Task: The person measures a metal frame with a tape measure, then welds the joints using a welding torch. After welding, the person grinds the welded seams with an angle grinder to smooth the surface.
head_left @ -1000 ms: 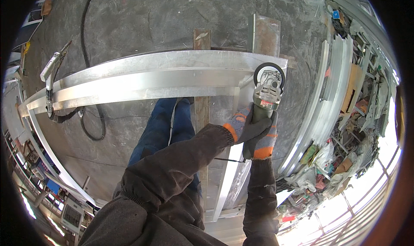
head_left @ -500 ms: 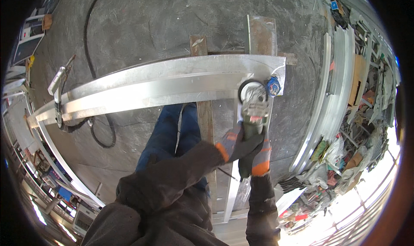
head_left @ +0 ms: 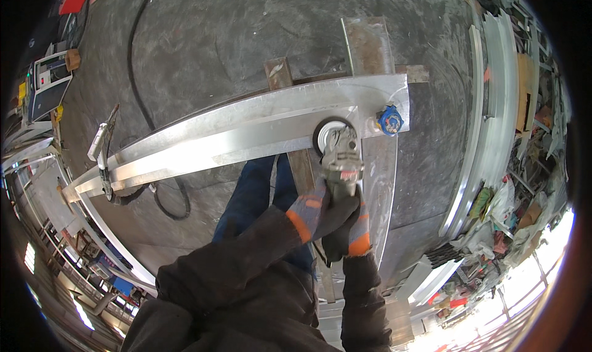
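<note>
Both my gloved hands hold an angle grinder (head_left: 341,161) near the frame's right corner. My left hand (head_left: 313,209) wraps the grinder's body from the left. My right hand (head_left: 353,225) closes around its rear part; the gloves hide most of the handle. The grinder's round disc (head_left: 320,136) is over the lower edge of a silver metal frame (head_left: 246,117); whether it touches I cannot tell. To the right of the disc, a small round blue object (head_left: 390,120) rests on the frame's corner.
A welding torch (head_left: 102,151) rests on the frame's left end, its black cable (head_left: 131,62) running across the floor. Rusty flat bars (head_left: 370,46) lie beneath the frame. Long metal profiles (head_left: 496,111) and a scrap heap (head_left: 530,185) line the right side.
The grinder has moved left along the frame, away from the blue object, with both hands still on it. My view has shifted slightly.
</note>
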